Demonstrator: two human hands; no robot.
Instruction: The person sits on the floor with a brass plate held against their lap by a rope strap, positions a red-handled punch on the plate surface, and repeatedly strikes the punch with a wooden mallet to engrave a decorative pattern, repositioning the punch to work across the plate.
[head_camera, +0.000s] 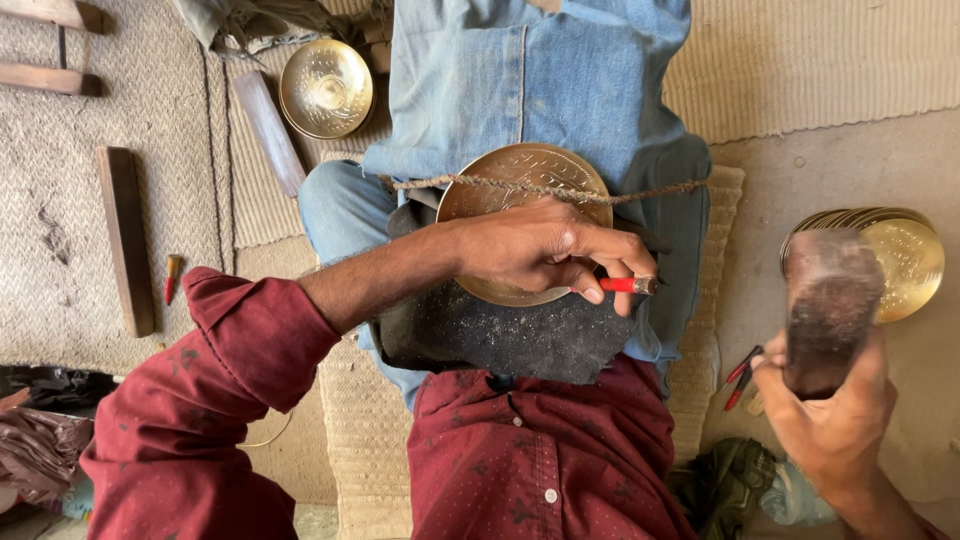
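The left hand (540, 250) is reached in from the left across the lap, the maroon sleeve (210, 390) pushed up the forearm. Its fingers are curled shut around a red punch (628, 285), which is pinched between thumb and fingertips and laid nearly level at the right lower edge of a brass plate (520, 180). The plate is rested on a dark pad (500, 335) over the jeans (540, 80) and is crossed by a twisted cord (470, 185); its lower part is hidden by the hand.

The right hand (835, 420) is raised at the right, well apart from the plate, and is closed around a wooden mallet (830, 305) held upright. Behind the mallet a stack of brass plates (905, 255) is partly covered. Just left of this hand, red-handled tools (742, 375) are laid on the floor.

At the far left, wooden slats (125, 240) are laid on a woven mat (60, 200), with a small red tool (172, 278) near them. Further up, a brass bowl (325, 88) is set beside another slat (268, 130). Green cloth (730, 485) is bunched at the bottom right.
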